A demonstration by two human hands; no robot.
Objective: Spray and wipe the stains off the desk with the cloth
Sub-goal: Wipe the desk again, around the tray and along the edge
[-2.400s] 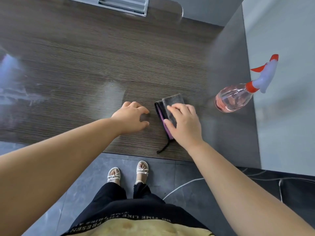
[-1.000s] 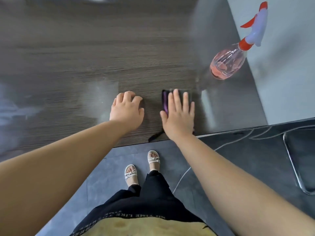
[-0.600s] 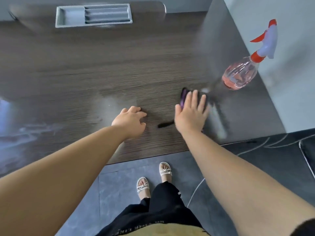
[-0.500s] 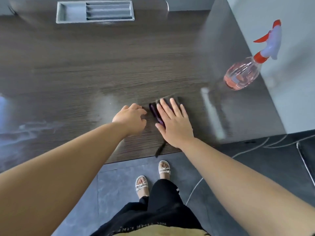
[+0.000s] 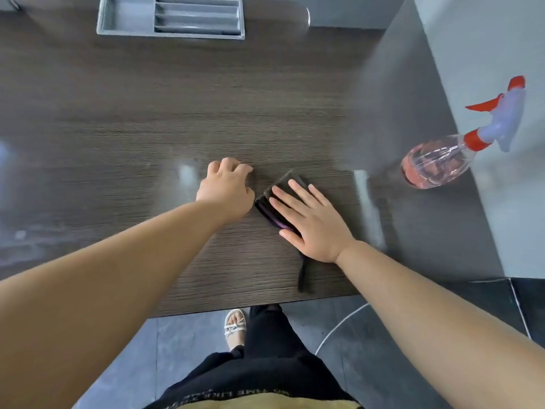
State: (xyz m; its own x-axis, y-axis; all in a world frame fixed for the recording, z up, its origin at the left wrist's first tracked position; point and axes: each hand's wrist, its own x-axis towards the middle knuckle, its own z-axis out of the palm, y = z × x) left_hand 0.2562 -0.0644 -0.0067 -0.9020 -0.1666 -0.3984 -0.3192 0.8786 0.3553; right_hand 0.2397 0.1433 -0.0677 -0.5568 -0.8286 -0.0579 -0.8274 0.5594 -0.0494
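A folded dark cloth (image 5: 272,202) with a purple edge lies on the dark wood-grain desk (image 5: 147,113). My right hand (image 5: 312,222) presses flat on the cloth with its fingers spread. A dark strap of the cloth (image 5: 302,273) trails toward the front edge. My left hand (image 5: 227,187) rests on the desk just left of the cloth, fingers curled, holding nothing. A clear spray bottle (image 5: 436,163) with pink liquid and a red and white trigger head stands at the right. Pale smears (image 5: 368,202) and a light patch (image 5: 187,175) show on the surface.
A grey slotted tray (image 5: 171,17) is set in the desk at the back. A grey wall (image 5: 486,54) borders the desk on the right. The desk's front edge runs just beyond my feet, above a dark tiled floor with a white cable (image 5: 339,323).
My right hand slid the cloth right toward the bottle, then back left beside my left hand. The left hand stayed in place. The view shifted with my head.
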